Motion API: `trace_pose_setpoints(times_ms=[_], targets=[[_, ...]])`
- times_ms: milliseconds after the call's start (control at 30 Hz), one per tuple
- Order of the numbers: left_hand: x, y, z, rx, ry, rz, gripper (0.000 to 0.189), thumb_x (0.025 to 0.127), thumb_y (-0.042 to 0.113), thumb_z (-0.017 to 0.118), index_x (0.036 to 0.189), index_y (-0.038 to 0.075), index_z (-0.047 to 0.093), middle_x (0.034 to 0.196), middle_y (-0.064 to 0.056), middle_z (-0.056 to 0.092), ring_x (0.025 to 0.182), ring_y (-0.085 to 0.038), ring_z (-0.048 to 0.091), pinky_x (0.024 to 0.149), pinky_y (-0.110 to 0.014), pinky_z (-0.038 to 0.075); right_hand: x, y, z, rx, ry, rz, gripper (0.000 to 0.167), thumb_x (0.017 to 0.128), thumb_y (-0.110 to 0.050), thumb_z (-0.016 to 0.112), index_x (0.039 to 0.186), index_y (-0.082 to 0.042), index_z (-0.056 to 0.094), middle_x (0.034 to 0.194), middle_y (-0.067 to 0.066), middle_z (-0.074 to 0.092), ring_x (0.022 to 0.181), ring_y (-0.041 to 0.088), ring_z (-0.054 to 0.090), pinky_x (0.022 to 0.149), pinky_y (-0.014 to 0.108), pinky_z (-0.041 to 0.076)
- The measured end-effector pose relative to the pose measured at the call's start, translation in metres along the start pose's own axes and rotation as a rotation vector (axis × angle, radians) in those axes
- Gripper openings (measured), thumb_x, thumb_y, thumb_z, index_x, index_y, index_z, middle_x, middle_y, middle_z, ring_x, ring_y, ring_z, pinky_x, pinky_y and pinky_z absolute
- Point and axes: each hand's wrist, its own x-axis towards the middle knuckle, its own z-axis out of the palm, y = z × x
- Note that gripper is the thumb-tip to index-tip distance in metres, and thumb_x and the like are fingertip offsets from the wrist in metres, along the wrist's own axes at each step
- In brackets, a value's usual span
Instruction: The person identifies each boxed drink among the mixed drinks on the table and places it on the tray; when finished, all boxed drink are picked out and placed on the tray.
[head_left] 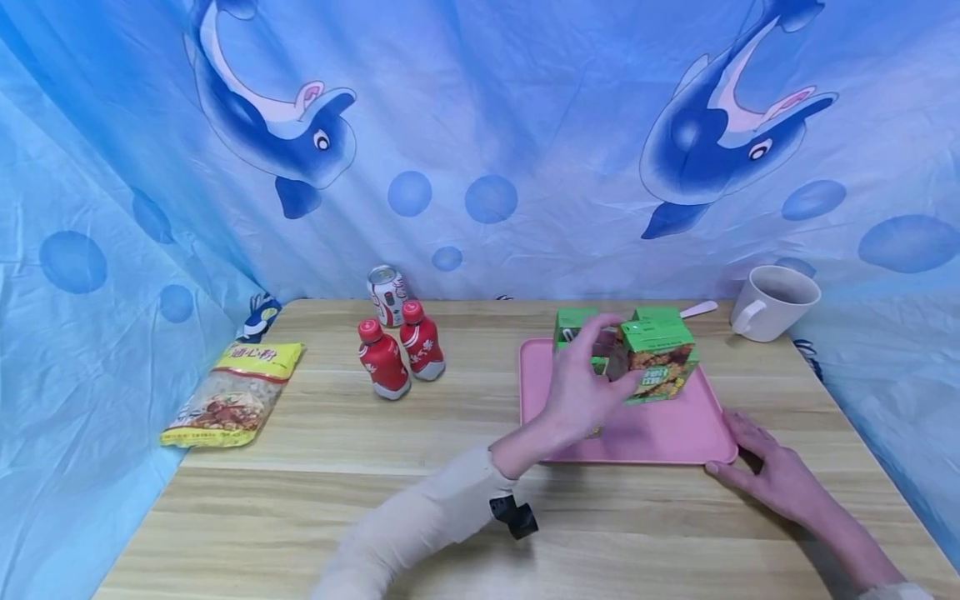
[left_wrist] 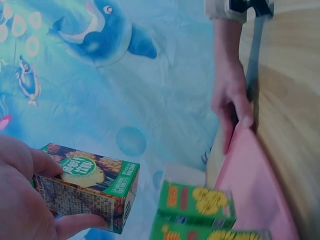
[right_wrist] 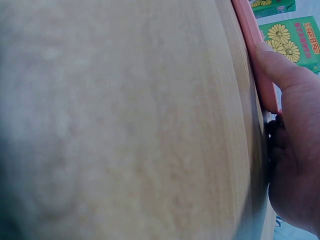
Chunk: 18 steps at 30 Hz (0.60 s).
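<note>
My left hand [head_left: 588,379] reaches over a pink tray [head_left: 633,450]. Its thumb and fingers grip a small brown drink carton [left_wrist: 87,175] with a green band and a round label. In the head view this seems to be the brown and green carton [head_left: 663,371] beside the thumb. Another green carton [head_left: 576,318] is partly hidden behind the hand. The left wrist view has two green cartons with yellow flowers [left_wrist: 200,205]; the right wrist view also shows a flowered carton [right_wrist: 295,42]. My right hand [head_left: 780,475] holds the tray's near right corner, thumb on the rim.
Two red bottles [head_left: 384,362] and a can [head_left: 387,296] stand left of the tray. A bag of pasta [head_left: 232,396] lies at the table's left edge. Back right are a white mug [head_left: 776,304] and a light-coloured handle [head_left: 700,309]. Blue curtains border the table.
</note>
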Motion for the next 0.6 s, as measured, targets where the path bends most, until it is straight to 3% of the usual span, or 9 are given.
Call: trace_pose_setpoints(times_ms=[200,367,433,600], targets=[[-0.005,0.002,0.024,-0.022,-0.036,-0.044,0.059,0.08,0.001,0.079,0.132,0.01,0.054,0.105,-0.004,0.067,0.098,-0.006,0.062,0.069,-0.012,0.049,0.001,0.0,0.0,-0.005,-0.012,0.007,0.091,0.087,-0.042,0.077,0.15,0.008,0.034,0.147,0.037,0.036,0.133,0.058,0.032,0.095,0.073,0.034],[-0.012,0.0,0.044,-0.012,-0.056,-0.082,0.06,0.082,-0.002,0.078,0.134,0.011,0.052,0.105,-0.002,0.063,0.083,-0.008,0.059,0.057,-0.01,0.044,0.001,0.0,0.0,-0.008,-0.01,0.005,0.092,0.087,-0.041,0.078,0.15,0.008,0.033,0.147,0.038,0.035,0.132,0.058,0.033,0.096,0.073,0.034],[-0.015,-0.003,0.052,0.005,-0.059,-0.079,0.06,0.082,-0.003,0.077,0.135,0.011,0.052,0.108,-0.003,0.062,0.084,-0.008,0.057,0.063,-0.01,0.044,0.001,-0.001,0.0,-0.012,-0.005,0.001,0.092,0.086,-0.04,0.078,0.15,0.008,0.034,0.147,0.038,0.036,0.131,0.058,0.034,0.095,0.072,0.036],[-0.024,-0.01,0.07,0.028,-0.062,-0.115,0.061,0.08,-0.006,0.075,0.133,0.012,0.051,0.115,-0.003,0.059,0.104,-0.006,0.054,0.083,-0.014,0.045,0.001,-0.001,0.0,-0.014,-0.015,0.006,0.093,0.086,-0.041,0.078,0.151,0.007,0.032,0.148,0.038,0.034,0.131,0.059,0.034,0.095,0.073,0.035]])
